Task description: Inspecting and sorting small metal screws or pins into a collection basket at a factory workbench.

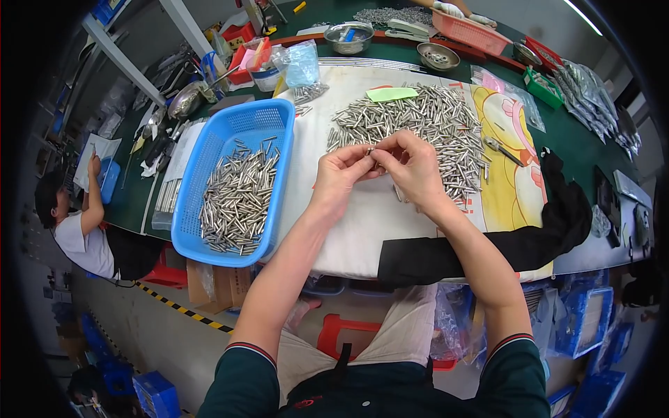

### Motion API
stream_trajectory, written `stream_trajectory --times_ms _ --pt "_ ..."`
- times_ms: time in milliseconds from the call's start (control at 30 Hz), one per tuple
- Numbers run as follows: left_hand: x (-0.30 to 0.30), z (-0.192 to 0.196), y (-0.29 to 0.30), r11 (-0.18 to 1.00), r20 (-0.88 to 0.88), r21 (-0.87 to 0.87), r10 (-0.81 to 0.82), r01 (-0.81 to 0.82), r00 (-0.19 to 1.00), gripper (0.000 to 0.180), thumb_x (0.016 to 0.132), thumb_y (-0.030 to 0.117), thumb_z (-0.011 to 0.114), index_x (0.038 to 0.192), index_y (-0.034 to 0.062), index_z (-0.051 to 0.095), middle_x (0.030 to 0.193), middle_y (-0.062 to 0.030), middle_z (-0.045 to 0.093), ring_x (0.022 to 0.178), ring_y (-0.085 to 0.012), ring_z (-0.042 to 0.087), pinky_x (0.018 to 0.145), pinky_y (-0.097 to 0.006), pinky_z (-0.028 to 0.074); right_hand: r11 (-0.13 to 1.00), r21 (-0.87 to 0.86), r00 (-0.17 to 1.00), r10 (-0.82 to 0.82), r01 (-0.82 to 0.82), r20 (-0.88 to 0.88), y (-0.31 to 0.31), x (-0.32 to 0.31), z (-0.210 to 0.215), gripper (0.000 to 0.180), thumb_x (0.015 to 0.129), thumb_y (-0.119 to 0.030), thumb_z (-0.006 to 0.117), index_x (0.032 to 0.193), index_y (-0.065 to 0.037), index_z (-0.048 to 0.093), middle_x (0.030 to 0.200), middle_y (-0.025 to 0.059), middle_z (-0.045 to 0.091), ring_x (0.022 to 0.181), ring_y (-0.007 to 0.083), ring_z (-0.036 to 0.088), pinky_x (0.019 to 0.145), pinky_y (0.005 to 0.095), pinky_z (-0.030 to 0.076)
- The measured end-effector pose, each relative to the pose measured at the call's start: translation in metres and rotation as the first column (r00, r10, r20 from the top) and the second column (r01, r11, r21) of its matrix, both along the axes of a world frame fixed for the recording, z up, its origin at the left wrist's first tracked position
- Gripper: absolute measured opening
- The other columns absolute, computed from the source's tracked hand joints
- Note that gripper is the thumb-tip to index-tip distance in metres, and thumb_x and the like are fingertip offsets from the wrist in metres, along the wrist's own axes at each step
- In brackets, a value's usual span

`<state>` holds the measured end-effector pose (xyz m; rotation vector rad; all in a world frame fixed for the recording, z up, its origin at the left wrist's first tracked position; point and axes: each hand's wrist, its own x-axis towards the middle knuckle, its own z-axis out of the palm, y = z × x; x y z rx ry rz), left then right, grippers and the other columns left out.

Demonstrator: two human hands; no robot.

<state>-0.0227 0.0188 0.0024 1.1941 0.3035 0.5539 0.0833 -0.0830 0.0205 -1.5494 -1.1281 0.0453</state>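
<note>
My left hand [339,175] and my right hand [412,167] meet over a white cloth [362,223], pinching one small metal pin [370,150] between their fingertips. Just behind them lies a big loose heap of the same silvery metal pins [418,122]. To the left stands a blue plastic basket [209,167] holding several more pins [239,198]. A few pins lie under my right palm, partly hidden.
A black cloth [529,240] drapes over the table's front edge at right. Metal bowls [437,56], an orange basket [470,31], a green tray [542,85] and bagged parts [592,97] line the back. A seated person [77,223] is at far left.
</note>
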Motion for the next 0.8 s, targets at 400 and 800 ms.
stream_trajectory --times_ms 400,800 --pt "-0.001 -0.006 0.001 0.987 -0.138 -0.147 -0.082 0.061 0.987 0.019 0.089 0.007 0.054 0.106 -0.0001 0.059 0.086 -0.0065 0.063 0.072 -0.0110 0.061 0.068 -0.023 0.051 0.995 -0.049 0.959 -0.071 0.087 0.273 -0.002 0.000 -0.007 0.014 0.073 -0.012 0.067 0.072 -0.001 0.057 0.068 0.0095 0.058 0.062 0.0234 0.057 0.055 0.0339 0.045" --pt "-0.001 0.002 -0.008 0.994 -0.046 0.112 -0.008 0.013 0.999 0.024 0.092 0.010 0.049 0.111 0.0010 0.059 0.077 0.0008 0.059 0.062 -0.0040 0.048 0.056 -0.019 0.040 0.983 -0.177 0.968 0.001 0.045 0.252 0.002 0.000 -0.010 0.029 0.085 -0.031 0.055 0.076 -0.003 0.050 0.061 0.0101 0.058 0.059 0.0297 0.059 0.053 0.0402 0.044"
